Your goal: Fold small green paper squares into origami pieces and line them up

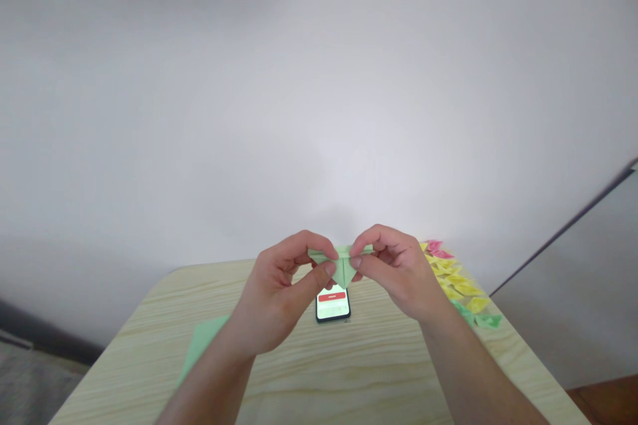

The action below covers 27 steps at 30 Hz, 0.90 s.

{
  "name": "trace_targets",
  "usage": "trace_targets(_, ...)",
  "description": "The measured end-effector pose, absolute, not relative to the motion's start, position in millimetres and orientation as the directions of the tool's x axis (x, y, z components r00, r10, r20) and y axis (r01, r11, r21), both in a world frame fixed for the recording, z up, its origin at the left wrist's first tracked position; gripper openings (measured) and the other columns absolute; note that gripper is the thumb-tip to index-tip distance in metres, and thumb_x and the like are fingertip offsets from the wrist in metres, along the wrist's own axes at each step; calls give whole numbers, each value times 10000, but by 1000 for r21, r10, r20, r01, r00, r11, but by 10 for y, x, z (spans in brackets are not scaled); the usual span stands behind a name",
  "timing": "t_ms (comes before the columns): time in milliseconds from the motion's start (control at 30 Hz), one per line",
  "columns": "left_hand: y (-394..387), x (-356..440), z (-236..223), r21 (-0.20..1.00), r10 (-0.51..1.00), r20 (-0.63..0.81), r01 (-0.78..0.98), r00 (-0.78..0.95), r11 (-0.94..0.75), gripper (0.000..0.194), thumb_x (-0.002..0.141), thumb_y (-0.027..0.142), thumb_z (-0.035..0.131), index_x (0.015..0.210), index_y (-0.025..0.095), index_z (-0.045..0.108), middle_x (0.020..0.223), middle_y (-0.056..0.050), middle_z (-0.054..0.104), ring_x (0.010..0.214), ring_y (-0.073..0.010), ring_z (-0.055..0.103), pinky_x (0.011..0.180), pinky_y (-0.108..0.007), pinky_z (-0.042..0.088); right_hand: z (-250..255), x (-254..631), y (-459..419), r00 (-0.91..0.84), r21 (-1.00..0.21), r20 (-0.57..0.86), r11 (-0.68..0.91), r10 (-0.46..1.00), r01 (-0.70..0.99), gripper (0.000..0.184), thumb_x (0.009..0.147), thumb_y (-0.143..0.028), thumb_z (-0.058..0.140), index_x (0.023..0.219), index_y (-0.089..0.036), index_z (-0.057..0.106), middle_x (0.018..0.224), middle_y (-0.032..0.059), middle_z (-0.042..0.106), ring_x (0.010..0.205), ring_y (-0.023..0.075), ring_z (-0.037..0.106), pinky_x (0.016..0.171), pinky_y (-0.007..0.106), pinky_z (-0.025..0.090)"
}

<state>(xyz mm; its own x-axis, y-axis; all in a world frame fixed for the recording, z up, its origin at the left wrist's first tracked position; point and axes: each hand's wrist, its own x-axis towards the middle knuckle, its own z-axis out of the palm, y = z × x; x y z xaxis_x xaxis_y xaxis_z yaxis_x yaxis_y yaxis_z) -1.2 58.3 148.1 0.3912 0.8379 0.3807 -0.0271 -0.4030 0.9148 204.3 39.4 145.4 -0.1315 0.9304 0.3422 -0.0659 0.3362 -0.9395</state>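
Note:
A small piece of folded green paper (343, 271) is held up above the table between both hands. It has a flat band along the top and a triangular point facing down, with a crease down its middle. My left hand (286, 285) pinches its left side between thumb and forefinger. On the right side, my right hand (393, 265) grips it the same way. Parts of the paper's ends are hidden behind the fingers. Below it on the table lies a phone (333, 311) with a lit screen, its upper part covered by the hands and paper.
Green paper (202, 342) lies at the left, partly behind my left forearm. Along the right edge of the wooden table (379, 372) sit several folded paper pieces: pink (438, 249), yellow (456, 282) and green (486, 320). A pale wall (319, 93) rises behind the table.

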Motion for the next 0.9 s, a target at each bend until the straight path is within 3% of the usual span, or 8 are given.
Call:
trace_targets(333,556,-28,1510,814,767,471,121,435,-568,63,940,227,628,906,219,681,825,-24,670,789,-168,597,748,-306,478,1477,2004,388,-51,-929,363,365,931,61,96,854,-273,765,868,-226,682,658,-45,576,555,96,459,504,231,346)
trace_targets(467,550,-21,1514,794,764,497,138,411,-592,52,913,255,670,954,234,694,885,-31,688,845,-185,611,795,-318,484,1488,1992,366,-31,-908,408,409,912,94,109,854,-257,757,919,-247,671,790,-18,674,676,134,597,599,255,463)
trace_targets(533,555,-8,1498,817,795,502,116,339,-565,202,893,311,708,1087,262,682,941,-31,701,870,-194,631,789,-319,499,1493,1969,330,-9,-883,451,448,892,136,120,864,-255,746,959,-259,673,904,7,717,820,172,676,703,286,531)
trace_targets(600,567,7,1477,864,847,456,91,274,-495,235,910,381,690,1113,264,668,875,-20,688,788,-176,629,695,-292,497,1490,1943,288,11,-845,509,497,861,197,125,874,-250,735,987,-272,686,969,21,728,941,201,707,803,319,564)
trace_targets(667,581,18,1463,899,882,390,98,265,-427,209,943,431,642,985,231,685,701,2,626,629,-136,560,565,-253,431,1476,1923,254,14,-808,557,538,830,239,135,879,-248,731,1006,-279,697,999,28,730,994,216,718,842,334,580)
trace_targets(767,586,26,1466,907,886,347,132,306,-401,276,943,446,643,834,197,691,577,15,572,539,-106,476,504,-235,361,1444,1910,239,11,-812,558,542,830,218,151,886,-268,731,1031,-276,692,1002,35,733,954,217,735,787,331,605)
trace_targets(900,571,35,1486,915,884,347,92,313,-392,228,915,422,692,858,201,705,620,8,635,588,-111,539,550,-228,411,1421,1912,255,39,-864,491,482,870,146,186,889,-309,740,1058,-268,676,973,34,749,774,190,744,704,333,614)
